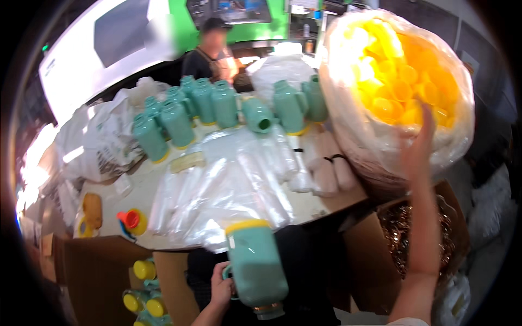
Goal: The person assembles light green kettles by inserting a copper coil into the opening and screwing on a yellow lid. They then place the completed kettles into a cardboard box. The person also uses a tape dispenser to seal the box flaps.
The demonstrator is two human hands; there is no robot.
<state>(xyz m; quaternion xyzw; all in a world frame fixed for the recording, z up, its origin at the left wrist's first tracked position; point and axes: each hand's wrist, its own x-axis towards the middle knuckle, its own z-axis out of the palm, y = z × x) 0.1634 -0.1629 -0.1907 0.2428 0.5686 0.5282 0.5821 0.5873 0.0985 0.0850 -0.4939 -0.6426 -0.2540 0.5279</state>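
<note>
My left hand [221, 285] is closed round the handle of a green jug [255, 266]. The jug is held tilted and upside down over my lap, its yellow base upward and its neck, with a copper-coloured ring, downward. On the right, my right arm stretches out to a large clear plastic bag [375, 144] filled with yellow cup-shaped parts [399, 73]. My right hand [418, 141] is at the bag's near rim, in front of the yellow parts. It is blurred, but its fingers look stretched out and apart from the thumb, with nothing visible in them.
Several green jugs [223, 103] stand along the table's far side, one lying down [258, 115]. Clear plastic sleeves [217, 179] cover the middle. An open carton [98, 271] at lower left holds yellow-capped jugs; a right-hand carton holds copper-coloured pieces [448, 239]. A person [209, 54] is beyond the table.
</note>
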